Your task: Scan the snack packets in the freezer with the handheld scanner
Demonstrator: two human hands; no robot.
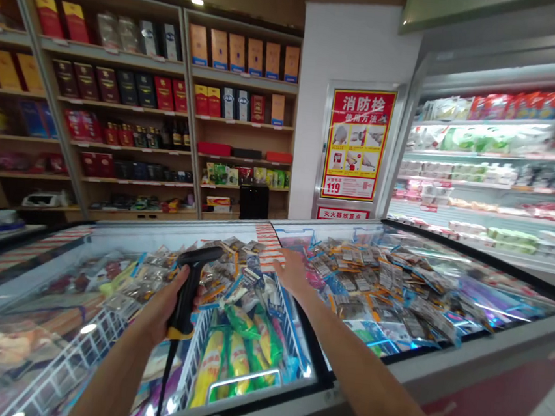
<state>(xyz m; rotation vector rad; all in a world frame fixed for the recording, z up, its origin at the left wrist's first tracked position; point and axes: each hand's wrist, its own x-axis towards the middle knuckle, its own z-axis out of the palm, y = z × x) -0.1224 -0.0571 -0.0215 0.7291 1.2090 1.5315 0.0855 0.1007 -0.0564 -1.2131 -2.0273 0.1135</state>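
Observation:
My left hand (162, 308) is wrapped around a black and yellow barcode scanner (186, 297), held upright above the freezer with its cord hanging down. My right hand (291, 271) reaches forward over the dark frame between the glass lids. Its fingers lie stretched over the red-and-white striped strip (267, 243), apparently touching it; the fingertips are small and partly unclear. Between my arms, under the glass, a white wire basket (195, 350) holds several yellow and green packs (238, 361). Small brown packets (238, 256) are heaped behind them.
The chest freezer (438, 374) spans the front, with more packets (369, 276) in its right part. Shelves (125, 59) of boxed goods stand behind. A red fire-hydrant notice (357, 144) hangs on the wall, beside a lit open chiller (498, 157) at the right.

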